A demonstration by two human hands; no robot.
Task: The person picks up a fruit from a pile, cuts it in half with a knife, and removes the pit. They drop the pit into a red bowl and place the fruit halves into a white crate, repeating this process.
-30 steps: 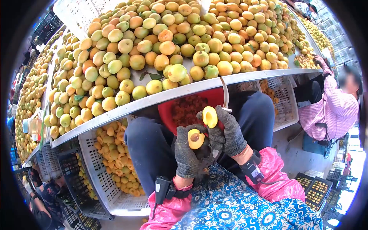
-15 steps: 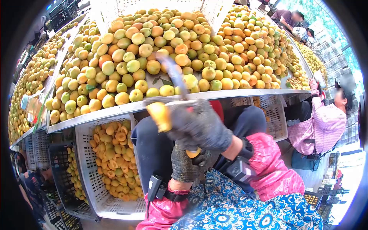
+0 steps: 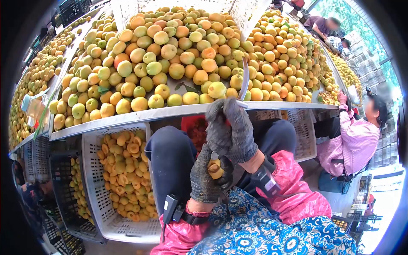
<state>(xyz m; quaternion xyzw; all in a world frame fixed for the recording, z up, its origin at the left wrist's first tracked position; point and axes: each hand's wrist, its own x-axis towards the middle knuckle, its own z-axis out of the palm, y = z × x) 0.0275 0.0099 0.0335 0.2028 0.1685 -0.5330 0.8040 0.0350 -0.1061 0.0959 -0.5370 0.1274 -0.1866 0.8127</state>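
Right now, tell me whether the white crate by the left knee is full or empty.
Partly full: the white crate holds many fruit halves, but its slotted wall shows bare.

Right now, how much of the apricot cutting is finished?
Some: cut halves are piled in the white basket. The left hand holds a cut apricot, the right hand a curved knife. Lots left: a big heap of whole apricots covers much of the table.

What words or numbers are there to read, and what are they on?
None that I can read.
Black box on the right wrist: pale label, too small and blurred.
Black box on the left wrist: small pale mark, too small.
Bottle: too blurred to tell.
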